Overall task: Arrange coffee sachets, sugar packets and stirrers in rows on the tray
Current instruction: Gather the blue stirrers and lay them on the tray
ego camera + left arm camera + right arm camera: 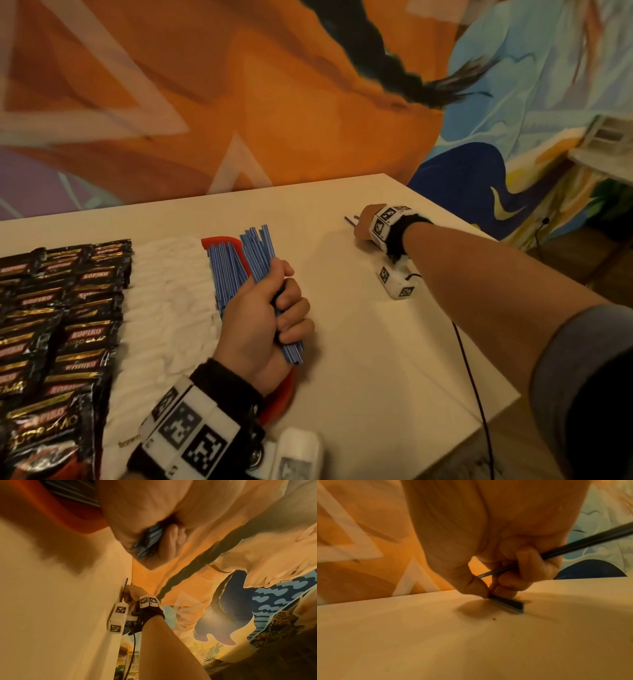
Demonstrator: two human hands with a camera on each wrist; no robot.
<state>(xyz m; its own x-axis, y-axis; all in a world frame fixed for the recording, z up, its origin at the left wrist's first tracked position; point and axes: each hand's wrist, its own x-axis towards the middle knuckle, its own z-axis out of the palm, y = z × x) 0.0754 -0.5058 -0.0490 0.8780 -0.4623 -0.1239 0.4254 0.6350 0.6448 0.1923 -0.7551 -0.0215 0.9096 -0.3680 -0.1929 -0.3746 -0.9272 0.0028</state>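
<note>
left hand (263, 329) grips a bundle of blue stirrers (253, 270) over the red tray (219, 242); right hand (496, 574), far across the bench (376, 342), pinches two loose stirrers (506, 603) between curled fingers (524, 561).

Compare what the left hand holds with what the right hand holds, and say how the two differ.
The left hand grips a thick bundle of stirrers in a fist; the right hand pinches only a couple of stirrers at the fingertips. The bundle is raised over the red tray; the right hand's stirrers touch the white table, off the tray. Both are thin blue stirrers.
</note>
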